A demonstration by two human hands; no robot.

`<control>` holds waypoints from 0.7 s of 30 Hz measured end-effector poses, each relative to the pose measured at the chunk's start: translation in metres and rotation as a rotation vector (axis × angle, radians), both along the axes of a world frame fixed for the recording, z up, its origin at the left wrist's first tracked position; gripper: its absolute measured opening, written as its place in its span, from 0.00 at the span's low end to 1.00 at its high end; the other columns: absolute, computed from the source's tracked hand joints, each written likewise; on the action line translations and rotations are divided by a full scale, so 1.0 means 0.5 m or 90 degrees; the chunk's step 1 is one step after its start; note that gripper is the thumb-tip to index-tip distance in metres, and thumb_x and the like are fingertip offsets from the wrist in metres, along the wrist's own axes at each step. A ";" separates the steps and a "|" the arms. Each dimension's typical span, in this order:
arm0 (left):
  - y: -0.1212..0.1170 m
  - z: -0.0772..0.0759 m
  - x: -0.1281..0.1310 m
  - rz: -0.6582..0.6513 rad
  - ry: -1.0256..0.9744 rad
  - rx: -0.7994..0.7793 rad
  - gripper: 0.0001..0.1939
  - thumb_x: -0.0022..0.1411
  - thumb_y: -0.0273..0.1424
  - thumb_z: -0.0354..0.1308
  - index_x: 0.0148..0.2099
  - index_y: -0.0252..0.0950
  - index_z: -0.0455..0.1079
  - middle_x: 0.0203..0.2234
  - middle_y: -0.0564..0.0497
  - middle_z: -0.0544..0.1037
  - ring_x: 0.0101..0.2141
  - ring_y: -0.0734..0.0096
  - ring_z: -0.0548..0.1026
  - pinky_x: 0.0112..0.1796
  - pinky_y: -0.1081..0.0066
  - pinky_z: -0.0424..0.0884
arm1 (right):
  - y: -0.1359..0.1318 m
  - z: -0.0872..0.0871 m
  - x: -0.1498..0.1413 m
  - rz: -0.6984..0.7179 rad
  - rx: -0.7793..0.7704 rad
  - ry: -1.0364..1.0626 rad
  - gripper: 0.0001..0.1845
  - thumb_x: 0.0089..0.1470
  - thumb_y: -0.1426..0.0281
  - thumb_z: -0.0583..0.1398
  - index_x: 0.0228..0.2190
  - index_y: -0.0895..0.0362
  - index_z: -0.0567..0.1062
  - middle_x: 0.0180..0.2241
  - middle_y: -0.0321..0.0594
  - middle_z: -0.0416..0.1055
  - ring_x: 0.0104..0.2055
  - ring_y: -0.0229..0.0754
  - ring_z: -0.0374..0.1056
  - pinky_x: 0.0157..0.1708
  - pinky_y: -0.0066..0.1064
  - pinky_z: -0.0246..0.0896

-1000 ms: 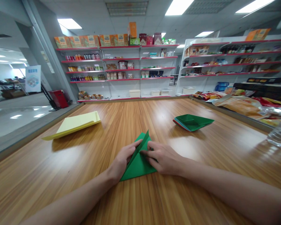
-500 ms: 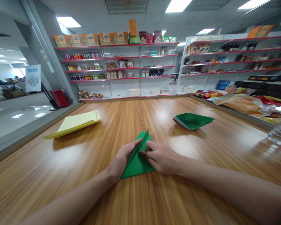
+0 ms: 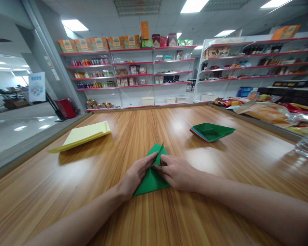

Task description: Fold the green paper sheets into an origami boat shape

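Scene's bright, fairly even. Source: rectangular ceiling panels (image 3: 194,6) overhead, blown out to white at 11, 12 and 1 o'clock. Tabletop (image 3: 133,131) throws back soft glare patches, at 8 o'clock, right of center and near 3 o'clock. Soft shadows sit under the yellow paper (image 3: 84,134) and the folded stack (image 3: 213,131). Glossy floor (image 3: 23,133) at 9 o'clock mirrors small white spots. Wide-angle distortion: lines lean and stretch toward the edges, clear plastic at 3 o'clock smears. Shelf goods (image 3: 92,62) are soft, labels unreadable. Top right corner goes dark.
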State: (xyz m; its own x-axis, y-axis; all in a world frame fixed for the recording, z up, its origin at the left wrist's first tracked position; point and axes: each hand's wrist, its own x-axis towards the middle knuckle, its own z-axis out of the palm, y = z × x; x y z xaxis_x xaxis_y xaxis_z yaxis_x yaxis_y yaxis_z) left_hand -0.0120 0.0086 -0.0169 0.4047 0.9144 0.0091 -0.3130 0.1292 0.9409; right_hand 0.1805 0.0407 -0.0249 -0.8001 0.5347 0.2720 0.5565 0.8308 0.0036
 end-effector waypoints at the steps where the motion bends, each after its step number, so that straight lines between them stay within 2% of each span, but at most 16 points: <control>1: 0.000 0.000 -0.001 -0.008 0.005 0.001 0.24 0.64 0.37 0.44 0.57 0.32 0.66 0.58 0.47 0.63 0.61 0.61 0.53 0.62 0.61 0.40 | 0.001 -0.001 0.000 -0.001 -0.001 0.000 0.18 0.62 0.66 0.47 0.41 0.57 0.75 0.32 0.43 0.64 0.32 0.40 0.60 0.29 0.32 0.54; 7: -0.007 -0.004 0.001 -0.027 0.064 0.034 0.26 0.66 0.38 0.39 0.61 0.33 0.59 0.61 0.49 0.59 0.63 0.64 0.49 0.62 0.61 0.38 | 0.005 -0.008 0.000 0.015 -0.007 0.021 0.17 0.61 0.67 0.49 0.43 0.57 0.75 0.34 0.44 0.64 0.34 0.40 0.60 0.32 0.32 0.55; 13: -0.017 -0.015 0.007 -0.023 0.187 0.186 0.25 0.65 0.38 0.46 0.62 0.38 0.58 0.63 0.50 0.54 0.63 0.61 0.46 0.62 0.58 0.36 | 0.008 -0.005 0.004 0.016 -0.031 0.029 0.17 0.61 0.66 0.50 0.38 0.58 0.77 0.34 0.45 0.65 0.35 0.41 0.61 0.33 0.32 0.56; 18: -0.020 -0.015 0.002 -0.036 0.262 0.219 0.27 0.66 0.41 0.42 0.63 0.37 0.55 0.64 0.48 0.51 0.64 0.60 0.43 0.62 0.57 0.35 | 0.009 -0.002 0.007 0.028 -0.053 0.048 0.16 0.60 0.67 0.51 0.39 0.57 0.78 0.35 0.46 0.67 0.36 0.42 0.62 0.34 0.33 0.58; 21: -0.022 -0.012 0.006 -0.033 0.283 0.229 0.27 0.66 0.41 0.43 0.63 0.37 0.55 0.63 0.47 0.53 0.64 0.62 0.39 0.62 0.58 0.33 | 0.019 -0.005 0.010 0.054 -0.060 0.078 0.14 0.58 0.69 0.53 0.36 0.57 0.78 0.34 0.45 0.67 0.36 0.41 0.63 0.34 0.33 0.58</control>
State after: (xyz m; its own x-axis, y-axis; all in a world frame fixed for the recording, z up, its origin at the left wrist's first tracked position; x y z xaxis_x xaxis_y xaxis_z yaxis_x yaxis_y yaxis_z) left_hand -0.0092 -0.0024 -0.0227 0.4849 0.8642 0.1343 0.1215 -0.2186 0.9682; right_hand 0.1857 0.0502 -0.0272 -0.8074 0.4948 0.3213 0.4762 0.8681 -0.1403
